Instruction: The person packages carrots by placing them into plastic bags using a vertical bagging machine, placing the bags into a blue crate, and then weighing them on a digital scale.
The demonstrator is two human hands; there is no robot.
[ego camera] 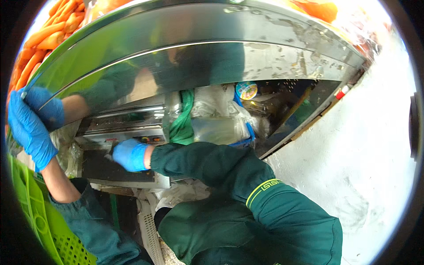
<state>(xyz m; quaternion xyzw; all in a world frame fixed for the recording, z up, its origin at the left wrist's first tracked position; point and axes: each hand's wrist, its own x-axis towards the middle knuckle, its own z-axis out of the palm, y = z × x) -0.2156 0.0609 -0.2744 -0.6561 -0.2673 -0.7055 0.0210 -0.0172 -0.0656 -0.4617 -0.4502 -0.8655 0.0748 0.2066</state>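
Note:
My left hand (pixel 31 129), in a blue glove, lies against the left end of a shiny metal counter edge (pixel 159 59), which mirrors it. My right hand (pixel 131 155), gloved in blue too, is over the dark plate of a metal-framed machine (pixel 99 165) below the counter, just under its dial and switches. A blurred greyish item (pixel 110 151) shows at its fingertips; whether the fingers grip it I cannot tell. Right of the machine are a green plastic bag (pixel 185 122), whitish plastic bags (pixel 210 99) and a round, colourful lid (pixel 246 90).
Carrots (pixel 43 39) are heaped at upper left. A bright green plastic crate (pixel 43 218) stands at lower left, and a white perforated basket (pixel 149 232) is near my legs. At right, a pale wet-looking surface (pixel 347 175) adjoins the open compartment's edge.

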